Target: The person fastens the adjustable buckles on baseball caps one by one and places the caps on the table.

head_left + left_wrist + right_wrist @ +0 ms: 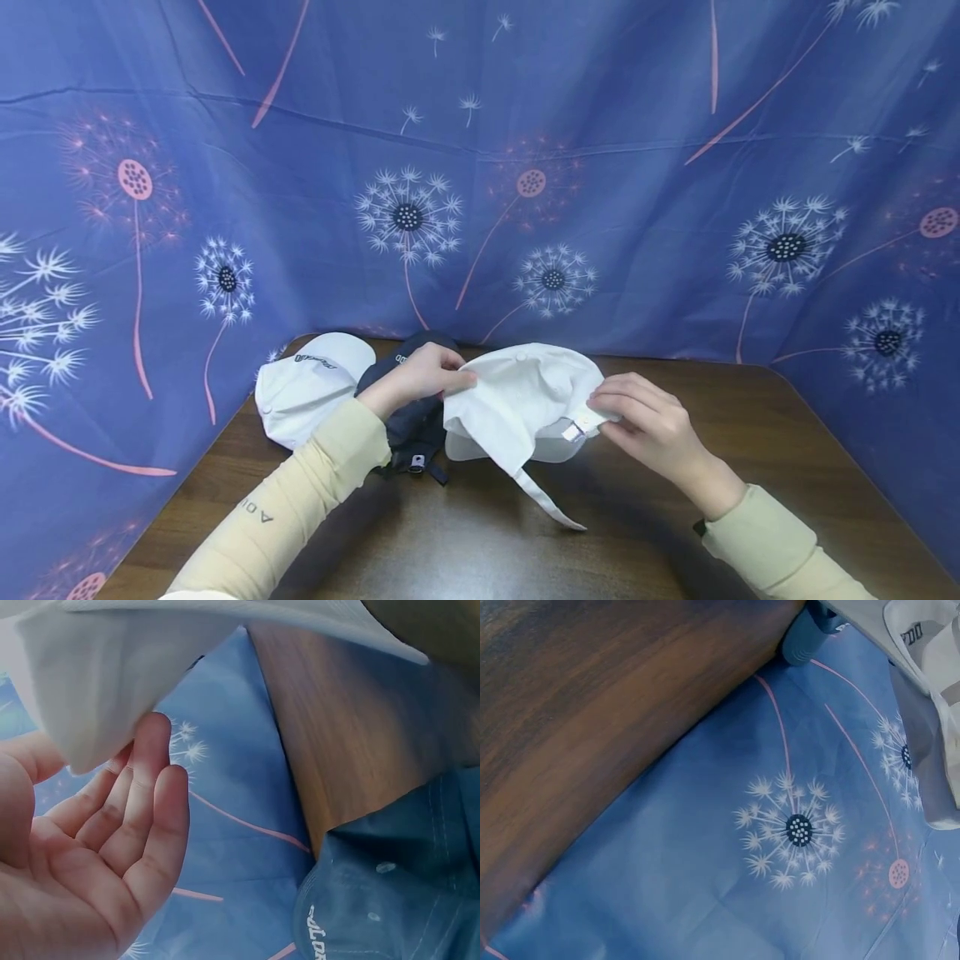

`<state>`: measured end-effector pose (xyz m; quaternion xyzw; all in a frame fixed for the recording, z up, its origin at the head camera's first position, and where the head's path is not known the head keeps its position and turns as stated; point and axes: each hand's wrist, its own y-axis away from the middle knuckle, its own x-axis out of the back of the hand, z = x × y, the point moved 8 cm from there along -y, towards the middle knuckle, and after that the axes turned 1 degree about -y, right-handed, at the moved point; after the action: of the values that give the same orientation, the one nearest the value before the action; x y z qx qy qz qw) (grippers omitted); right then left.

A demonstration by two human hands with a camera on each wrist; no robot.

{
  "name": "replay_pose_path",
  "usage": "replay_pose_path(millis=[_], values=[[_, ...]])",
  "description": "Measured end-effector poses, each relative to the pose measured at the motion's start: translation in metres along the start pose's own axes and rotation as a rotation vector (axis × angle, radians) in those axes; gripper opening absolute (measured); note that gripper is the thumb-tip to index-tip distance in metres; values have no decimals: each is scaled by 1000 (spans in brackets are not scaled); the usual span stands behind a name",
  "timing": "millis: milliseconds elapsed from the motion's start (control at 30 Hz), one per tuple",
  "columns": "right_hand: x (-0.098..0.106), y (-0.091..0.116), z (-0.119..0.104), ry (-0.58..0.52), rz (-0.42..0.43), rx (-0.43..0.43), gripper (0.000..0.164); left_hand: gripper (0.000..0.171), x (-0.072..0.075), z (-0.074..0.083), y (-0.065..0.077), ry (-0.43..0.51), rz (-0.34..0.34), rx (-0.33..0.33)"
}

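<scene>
Both hands hold up a white baseball cap point(498, 404) above the table, its hollow underside and back strap facing me. At its left edge, my left hand point(423, 375) pinches the fabric between thumb and fingers; the left wrist view shows these fingertips on the cap's pointed corner point(94, 712). My right hand point(651, 421) grips the opposite side, beside a small white tag point(576, 431). A loose strap point(546, 498) dangles toward the table. In the right wrist view only the cap's edge point(930, 742) shows, and the hand is out of sight.
Another white cap point(303, 396) with dark lettering sits at the table's back left. Beside it is a dark navy cap point(405, 425), partly covered by my left hand and the held cap. Blue dandelion-print cloth point(645, 183) hangs around the brown wooden table point(465, 542).
</scene>
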<state>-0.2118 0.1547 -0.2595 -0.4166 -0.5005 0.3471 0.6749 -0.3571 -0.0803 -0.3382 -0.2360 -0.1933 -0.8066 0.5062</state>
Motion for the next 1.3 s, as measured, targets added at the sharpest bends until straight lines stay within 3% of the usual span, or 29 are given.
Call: replay_pose_path(millis=[367, 600, 800, 900, 1100, 1300], values=[[1, -4, 13, 120, 14, -129, 8, 21, 11, 9, 14, -92, 40, 3], [1, -8, 20, 177, 4, -197, 9, 31, 20, 34, 32, -272, 221, -74], [4, -10, 26, 223, 14, -248, 7, 35, 13, 69, 55, -476, 381, -216], [4, -10, 28, 226, 22, -269, 8, 35, 5, 88, 65, -527, 431, -316], [4, -12, 29, 219, 28, -293, 10, 31, -12, 114, 76, -470, 448, -484], [3, -14, 30, 232, 30, -316, 9, 31, -28, 122, 76, -404, 469, -568]])
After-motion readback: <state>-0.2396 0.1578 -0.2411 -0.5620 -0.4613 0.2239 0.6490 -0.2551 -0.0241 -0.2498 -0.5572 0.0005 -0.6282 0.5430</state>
